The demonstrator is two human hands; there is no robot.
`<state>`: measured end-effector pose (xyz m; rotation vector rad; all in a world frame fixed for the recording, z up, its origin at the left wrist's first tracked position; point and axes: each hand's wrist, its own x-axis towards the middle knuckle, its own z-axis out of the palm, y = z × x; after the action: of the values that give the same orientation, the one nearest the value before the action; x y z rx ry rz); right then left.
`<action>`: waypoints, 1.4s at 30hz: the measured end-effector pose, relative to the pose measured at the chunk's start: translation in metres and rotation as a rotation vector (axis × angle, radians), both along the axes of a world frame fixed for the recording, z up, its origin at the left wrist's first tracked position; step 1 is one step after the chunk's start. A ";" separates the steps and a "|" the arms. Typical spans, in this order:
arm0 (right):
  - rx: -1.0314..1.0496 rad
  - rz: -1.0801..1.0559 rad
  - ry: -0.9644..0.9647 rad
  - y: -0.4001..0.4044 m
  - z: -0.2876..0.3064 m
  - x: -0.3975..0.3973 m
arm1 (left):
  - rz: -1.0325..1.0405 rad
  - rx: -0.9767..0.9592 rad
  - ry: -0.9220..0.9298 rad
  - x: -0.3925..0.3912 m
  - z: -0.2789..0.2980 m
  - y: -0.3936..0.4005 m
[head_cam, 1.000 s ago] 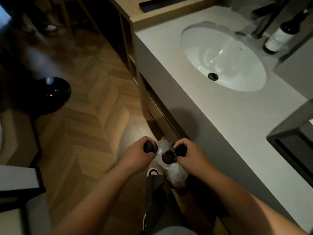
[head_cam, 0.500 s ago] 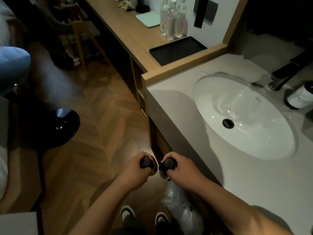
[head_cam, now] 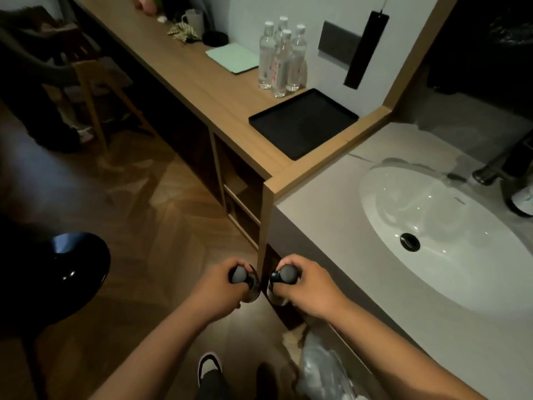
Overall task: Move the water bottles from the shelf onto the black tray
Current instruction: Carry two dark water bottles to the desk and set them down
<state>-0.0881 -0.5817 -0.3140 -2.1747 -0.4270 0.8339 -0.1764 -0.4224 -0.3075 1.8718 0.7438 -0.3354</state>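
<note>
Both hands, left hand (head_cam: 220,287) and right hand (head_cam: 305,285), have risen, each clenched on a dark-capped bottle; four clear plastic bottles (head_cam: 281,57) stand upright at 11 o'clock of the flat rectangular black tray (head_cam: 302,122).

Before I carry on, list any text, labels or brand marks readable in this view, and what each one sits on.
Nothing here reads as clear text.
Red print on the clear plastic water bottles standing on the wooden counter: too blurred to read.
Pale label on the dark glass bottle beside the white sink: cut off at the frame edge, unreadable.
Small mark inside the sink's rim: too small to read.
Flat black tray: no marking visible.
</note>
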 end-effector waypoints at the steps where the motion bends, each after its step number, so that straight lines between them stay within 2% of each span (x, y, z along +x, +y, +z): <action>1: 0.012 -0.048 0.031 0.015 0.003 0.002 | -0.027 0.004 0.010 0.006 0.003 0.017; 7: 0.095 -0.209 0.185 0.102 0.034 0.027 | -0.166 0.118 0.035 0.044 0.036 0.111; 11: 0.222 -0.312 0.290 0.152 0.063 0.047 | -0.131 0.103 -0.027 0.068 0.060 0.158; 17: 0.280 -0.261 0.255 0.206 0.094 0.092 | -0.034 0.035 -0.111 0.117 0.082 0.214; 24: 0.363 -0.281 0.353 0.252 0.106 0.172 | -0.009 0.018 -0.130 0.203 0.099 0.266; 33: 0.321 -0.304 0.210 0.287 0.139 0.275 | 0.062 -0.049 -0.214 0.306 0.132 0.317; 38: 0.332 -0.365 0.166 0.298 0.141 0.315 | 0.009 -0.076 -0.210 0.360 0.133 0.337; 42: 0.320 -0.443 0.152 0.311 0.137 0.341 | -0.078 -0.181 -0.203 0.402 0.131 0.350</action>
<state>0.2527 -0.2709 -0.1769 -1.7976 0.0058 0.6263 0.2259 -0.0726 -0.1766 1.7355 0.4873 -0.2485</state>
